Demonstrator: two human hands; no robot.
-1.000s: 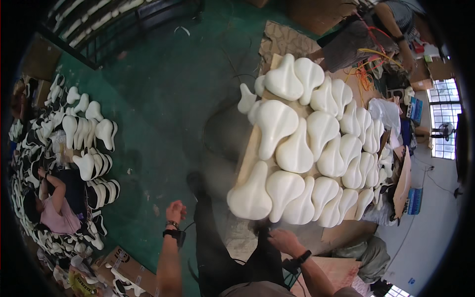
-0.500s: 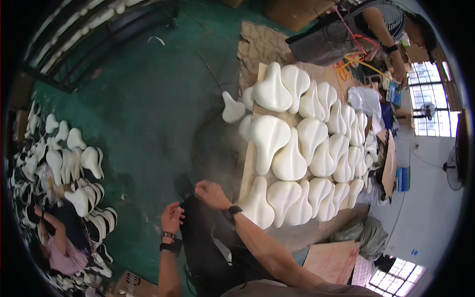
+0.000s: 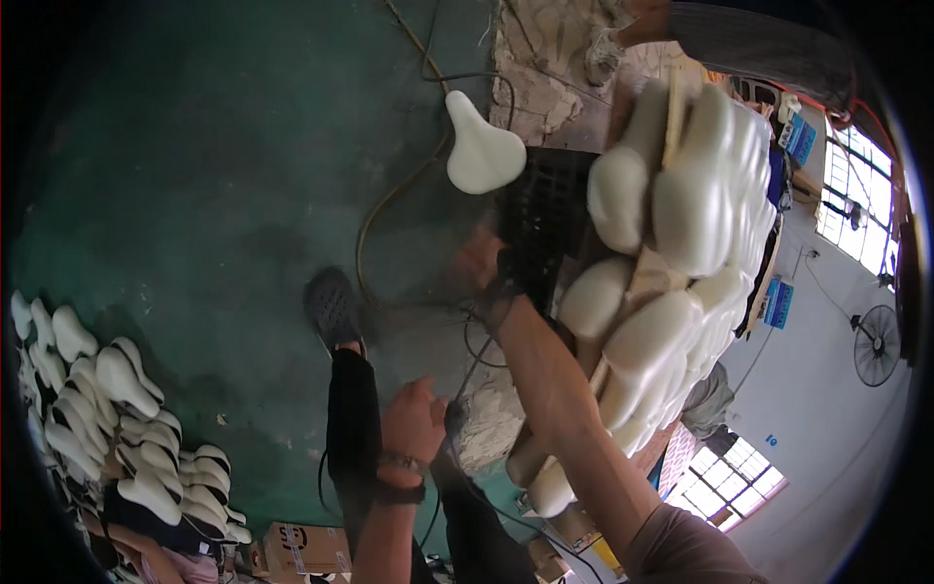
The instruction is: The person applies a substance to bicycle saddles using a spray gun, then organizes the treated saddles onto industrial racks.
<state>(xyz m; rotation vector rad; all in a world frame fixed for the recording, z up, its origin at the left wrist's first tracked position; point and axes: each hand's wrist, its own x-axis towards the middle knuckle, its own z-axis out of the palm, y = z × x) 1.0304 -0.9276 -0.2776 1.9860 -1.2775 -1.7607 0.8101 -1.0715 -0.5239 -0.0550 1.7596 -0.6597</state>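
Observation:
A single white bicycle saddle (image 3: pixel 479 151) lies on the green floor near the upper middle, its narrow nose pointing away. My right hand (image 3: pixel 479 258) reaches out below it, apart from it; motion smears its fingers. Closer to my body, my left hand (image 3: pixel 413 423) hovers over my legs with loosely bent fingers and nothing visible in it. To the right of my right arm, many white saddles (image 3: pixel 696 214) sit in rows on a raised board; the nearer ones are blurred, and my forearm hides some.
A brownish cable (image 3: pixel 365 238) loops over the floor beside my shoe (image 3: pixel 333 302). At lower left, saddles (image 3: pixel 126 380) are piled near another person (image 3: pixel 161 555) and a cardboard box (image 3: pixel 306 547). Another person's dark clothing (image 3: pixel 759 44) shows at upper right. A black crate (image 3: pixel 555 204) stands under the board.
My view has dropped and shifted closer to the lone saddle and the board. My right hand has stretched forward; my left hand has moved right, over my legs.

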